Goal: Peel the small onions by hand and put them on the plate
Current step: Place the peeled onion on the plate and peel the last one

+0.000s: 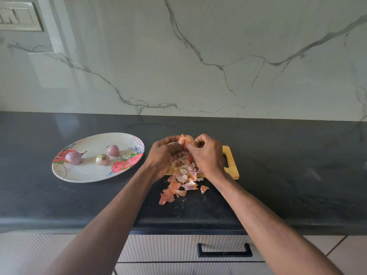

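A small onion (183,140) was held above the cutting board (230,161), the grip of the left hand (164,155) curled round it, while a strip of its skin was pinched in the grip of the right hand (206,153). Loose skins (179,185) were heaped below, across board and dark desk (288,165). 3 peeled onions (102,159) lay on the floral plate (87,175), left of the hands.

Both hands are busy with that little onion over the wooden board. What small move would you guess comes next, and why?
Probably the right hand pulls the pinched papery orange skin away and lets it drop onto the heap of peels. The small onion gripped by the left hand still shows orange skin, unlike the three peeled purple onions on the flowered oval plate, so it likely isn't ready to join them.
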